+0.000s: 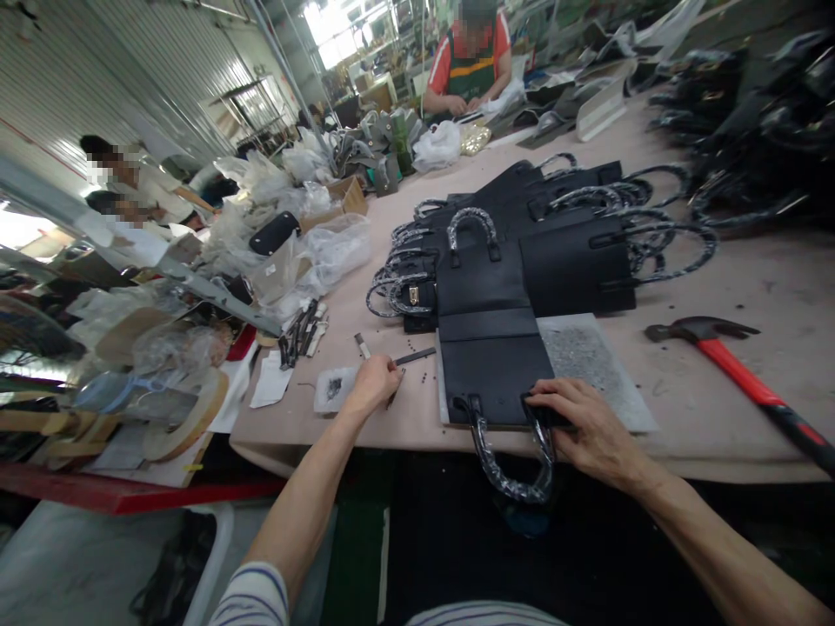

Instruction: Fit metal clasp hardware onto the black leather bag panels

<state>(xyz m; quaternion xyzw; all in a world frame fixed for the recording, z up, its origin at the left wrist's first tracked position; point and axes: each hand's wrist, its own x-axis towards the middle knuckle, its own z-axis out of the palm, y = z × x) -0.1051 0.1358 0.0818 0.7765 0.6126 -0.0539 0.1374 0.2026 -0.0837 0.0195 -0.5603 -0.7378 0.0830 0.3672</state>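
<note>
the lower loop of the wrapped handle (512,469) hangs over the desk (718,417) edge against dark floor, so its outline is hard to follow, and the left fingertips are hidden under the left hand (373,382) itself, so what they pinch cannot be read; a thin dark tool (415,356) lies just beyond them, touching or not i cannot tell. small dark specks near a pale scrap (332,389) are too small to name. the right hand (584,423) lies flat, palm down, fingers spread along the near edge of the black bag panel (492,348), its grip loose and pressing rather than closed, fingertips at the handle's right root. the panel lies on a grey slab (587,361) at the desk's near edge, straight ahead. the left forearm reaches forward, wrist bent, grip narrow, fingers curled together. a red-shafted hammer (744,365) lies well to the right, its handle end cut off by the frame
</note>
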